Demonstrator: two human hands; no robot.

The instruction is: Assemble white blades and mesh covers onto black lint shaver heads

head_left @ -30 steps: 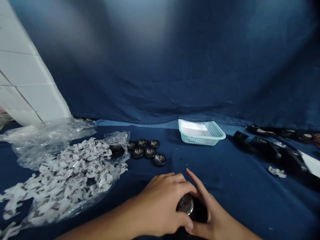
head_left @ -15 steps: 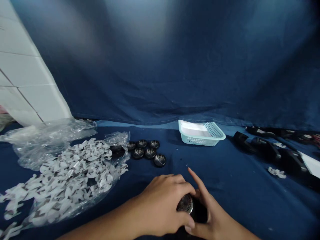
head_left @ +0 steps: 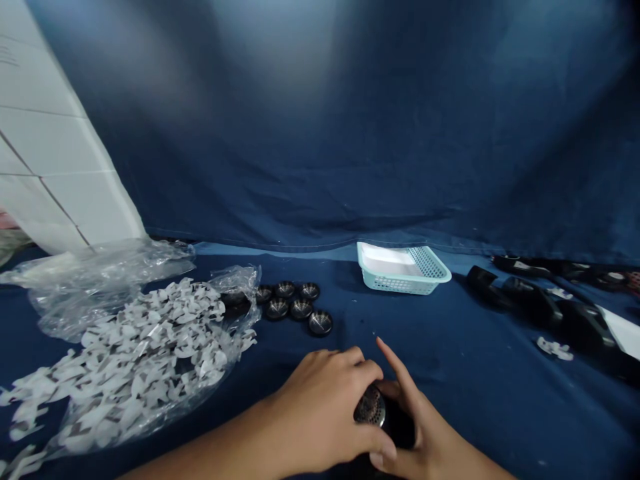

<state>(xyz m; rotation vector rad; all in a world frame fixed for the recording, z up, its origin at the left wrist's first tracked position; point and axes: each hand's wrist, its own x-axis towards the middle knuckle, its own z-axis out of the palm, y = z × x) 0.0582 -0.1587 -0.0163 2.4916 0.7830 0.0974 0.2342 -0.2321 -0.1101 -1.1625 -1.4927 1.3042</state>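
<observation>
Low in the middle of the head view, both hands close around one black device with a round perforated metal head [head_left: 371, 408]. My left hand [head_left: 327, 407] comes over it from the left, fingers and thumb curled about the edge of the round head. From the other side my right hand [head_left: 425, 427] grips the black body, its index finger stretched up and away. The lower part of the device is hidden by the hands and the frame edge. Beyond my left hand lie several round black caps with shiny ridged faces [head_left: 301, 309].
On the left, a heap of small white plastic pieces [head_left: 145, 353] spills from clear plastic bags [head_left: 110, 267]. A light-blue basket [head_left: 400, 283] with a white lining stands behind my hands. Dark devices [head_left: 545, 300] and a small white part [head_left: 554, 348] lie to the right. A blue cloth [head_left: 320, 133] hangs behind.
My left thumb has shifted slightly to the right across the round head. Both hands keep hold of the device, and the other things stay where they were.
</observation>
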